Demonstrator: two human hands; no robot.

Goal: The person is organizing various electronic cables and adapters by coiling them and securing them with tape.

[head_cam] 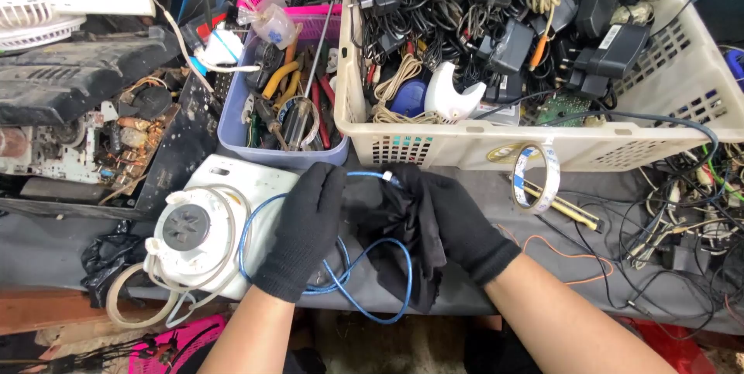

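Note:
Both of my hands wear black gloves. My left hand (304, 227) grips a thin blue cable (364, 273) near its top end; the cable loops down in coils toward the table's front edge. My right hand (449, 223) holds a black cloth (395, 242) bunched around the blue cable, just under the cable's plug end (390, 179). A white blender base (203, 230) with a cream cord sits right beside my left hand.
A cream plastic basket (542, 145) full of black power adapters and cords stands behind my hands. A lilac tub (232, 130) holds screwdrivers and pliers. A tape roll (536, 176) leans on the basket. Loose wires (682, 219) spread at right; an opened circuit chassis (85, 141) lies at left.

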